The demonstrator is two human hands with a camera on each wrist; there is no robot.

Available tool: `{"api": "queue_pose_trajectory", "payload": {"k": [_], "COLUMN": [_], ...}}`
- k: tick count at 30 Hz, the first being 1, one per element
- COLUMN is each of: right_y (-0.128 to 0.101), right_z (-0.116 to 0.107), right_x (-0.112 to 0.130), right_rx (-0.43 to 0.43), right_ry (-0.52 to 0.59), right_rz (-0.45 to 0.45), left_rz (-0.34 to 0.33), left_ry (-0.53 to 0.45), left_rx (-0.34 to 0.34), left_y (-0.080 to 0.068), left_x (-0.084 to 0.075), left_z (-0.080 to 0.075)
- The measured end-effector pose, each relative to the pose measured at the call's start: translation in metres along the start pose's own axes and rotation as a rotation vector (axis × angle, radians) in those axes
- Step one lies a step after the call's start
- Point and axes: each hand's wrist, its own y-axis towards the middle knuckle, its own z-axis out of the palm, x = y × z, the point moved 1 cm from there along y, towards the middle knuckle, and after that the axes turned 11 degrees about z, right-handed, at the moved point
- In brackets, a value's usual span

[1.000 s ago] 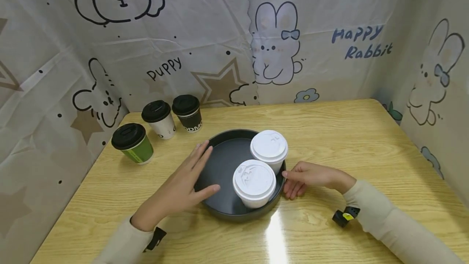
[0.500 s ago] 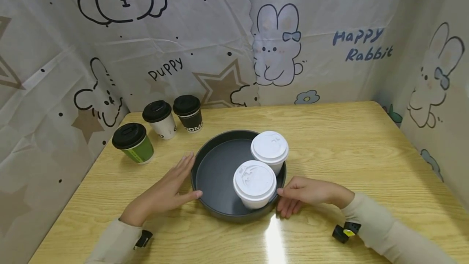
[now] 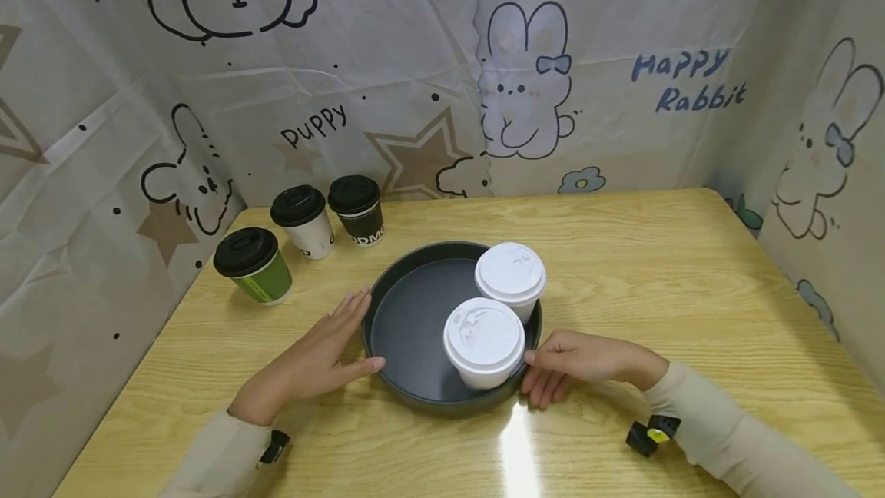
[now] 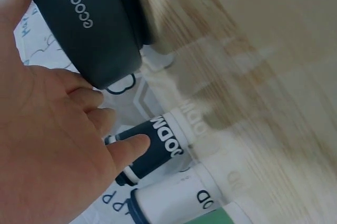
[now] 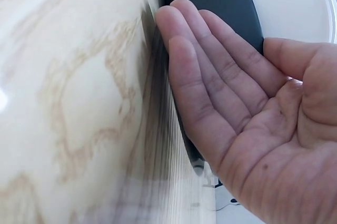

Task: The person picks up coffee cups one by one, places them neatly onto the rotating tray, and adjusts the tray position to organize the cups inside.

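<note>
Dark round tray [image 3: 408,329] now sits between both hands: left hand [image 3: 311,363] has dropped to its rim, right hand [image 3: 577,363] opposite, fingers straight, neither grip closed.

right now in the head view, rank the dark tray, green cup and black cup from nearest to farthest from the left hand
1. Dark tray, touching the left hand on its right.
2. Green cup, beyond the hand, at the table's left edge.
3. Black cup, farthest back by the curtain.

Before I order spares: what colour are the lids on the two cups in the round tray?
White, best seen in the head view.
</note>
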Motion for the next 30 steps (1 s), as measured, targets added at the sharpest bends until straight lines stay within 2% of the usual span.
{"api": "queue_pose_trajectory", "payload": {"k": [6,15,26,30], "right_y": [-0.001,-0.004,-0.001,0.001], "right_z": [-0.007,-0.025,-0.052,-0.058], "right_x": [-0.002,-0.003,0.001,0.001], "right_rx": [-0.007,-0.054,-0.124,-0.152], "right_ry": [-0.003,-0.005,-0.039,-0.054], "right_rz": [0.019,0.046,0.067,0.085], "left_rz": [-0.018,0.011,-0.017,-0.007], "left_ry": [0.065,0.101,-0.016,-0.034], "left_rx": [0.02,0.03,0.176,0.204], "left_y": [-0.002,-0.015,-0.026,-0.028], "left_x": [-0.009,-0.021,-0.048,-0.056], "left_z": [0.001,0.005,-0.004,-0.006]}}
